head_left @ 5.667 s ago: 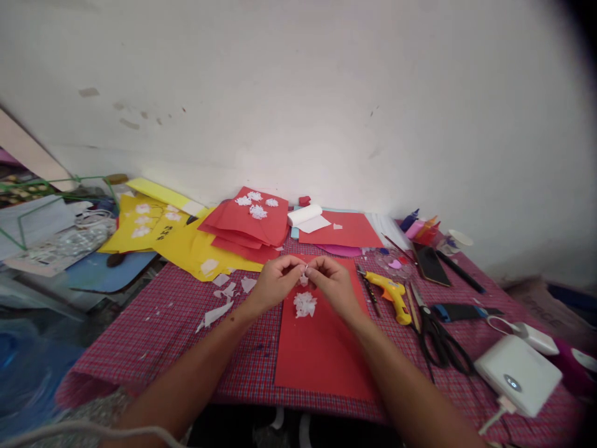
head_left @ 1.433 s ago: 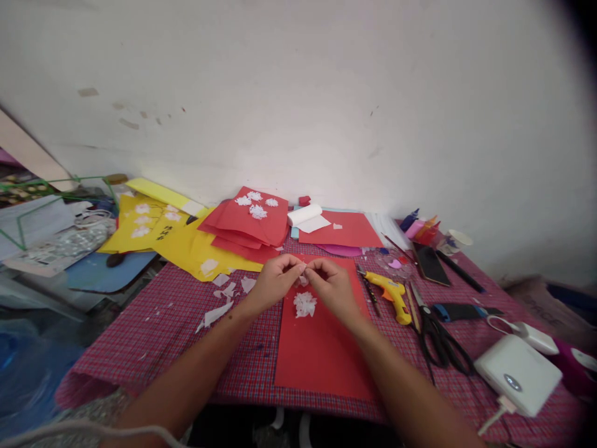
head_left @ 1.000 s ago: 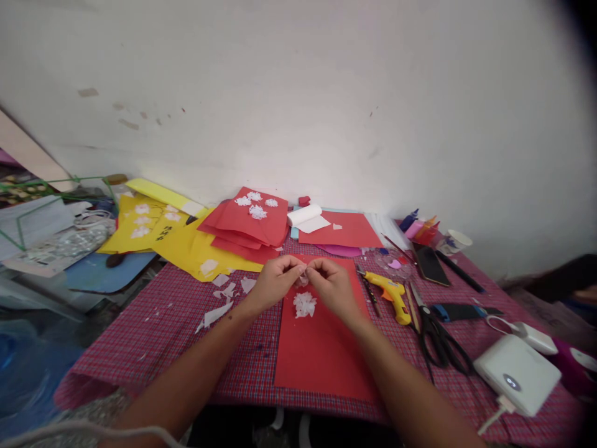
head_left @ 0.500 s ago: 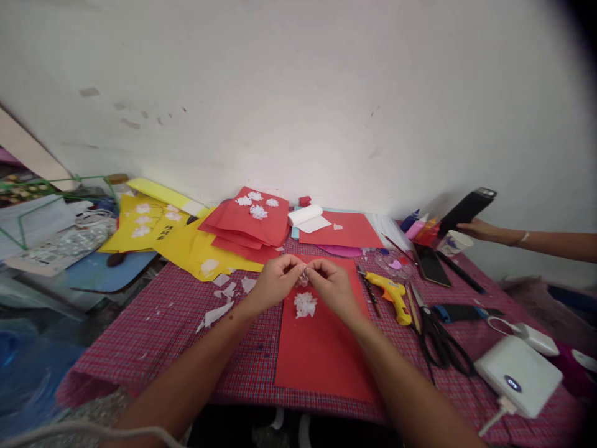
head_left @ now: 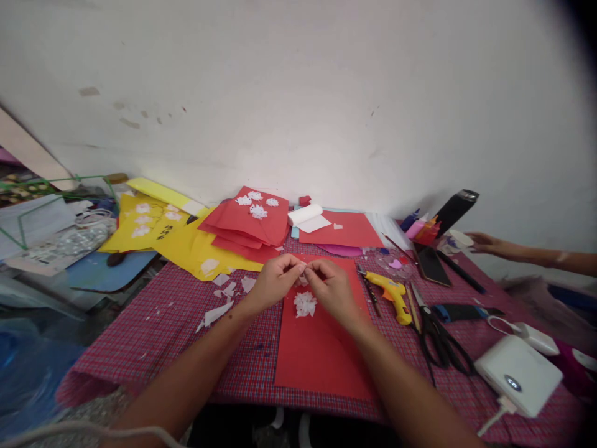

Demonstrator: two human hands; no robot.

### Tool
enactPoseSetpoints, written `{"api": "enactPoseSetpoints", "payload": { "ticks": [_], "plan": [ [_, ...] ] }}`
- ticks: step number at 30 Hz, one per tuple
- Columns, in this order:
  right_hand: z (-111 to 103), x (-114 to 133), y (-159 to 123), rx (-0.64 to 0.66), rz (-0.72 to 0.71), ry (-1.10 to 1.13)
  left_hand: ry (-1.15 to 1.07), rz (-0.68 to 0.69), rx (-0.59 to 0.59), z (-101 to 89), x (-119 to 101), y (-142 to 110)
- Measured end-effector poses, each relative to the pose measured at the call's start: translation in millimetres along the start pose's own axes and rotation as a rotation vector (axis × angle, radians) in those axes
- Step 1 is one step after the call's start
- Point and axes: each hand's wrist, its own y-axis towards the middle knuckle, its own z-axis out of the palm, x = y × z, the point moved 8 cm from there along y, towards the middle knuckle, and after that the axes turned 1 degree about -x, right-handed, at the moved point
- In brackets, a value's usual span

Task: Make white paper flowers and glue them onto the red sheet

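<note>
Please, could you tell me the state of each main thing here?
Left grip: closed, pinching white paper.
Right grip: closed, pinching the same white paper.
Red sheet: flat.
Paper flower: crumpled, on the sheet.
White roll: partly unrolled.
Glue gun: lying on its side.
Scissors: lying down.
Phone: screen dark.
Power bank: display lit, cable attached.

Bare hands (head_left: 278, 287), bare forearms (head_left: 401, 367), dark spot (head_left: 230, 316) near left wrist (head_left: 249, 305)

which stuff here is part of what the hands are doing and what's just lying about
Likely in the job:
white paper bit between left hand and right hand
white paper cluster
red sheet beneath

Probably just lying about:
dark phone
white power bank
black bottle
</note>
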Motion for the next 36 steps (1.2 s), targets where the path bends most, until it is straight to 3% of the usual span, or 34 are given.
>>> {"api": "enactPoseSetpoints", "payload": {
  "ticks": [7, 17, 26, 36],
  "plan": [
    [-2, 0, -1, -0.032, 0.001, -0.03, 0.021, 0.0, 0.012, 2.3, 2, 0],
    [4, -10, 0, 0.008, 0.118, 0.157, -0.06, -0.045, 0.004, 3.5, 0, 0],
    [-1, -1, 0, -0.011, 0.02, 0.052, -0.148, -0.078, 0.006, 5.2, 6, 1],
    [2, 7, -2, 0.015, -0.104, -0.171, 0.25, 0.106, -0.065, -1.6, -12, -2]
  ]
}}
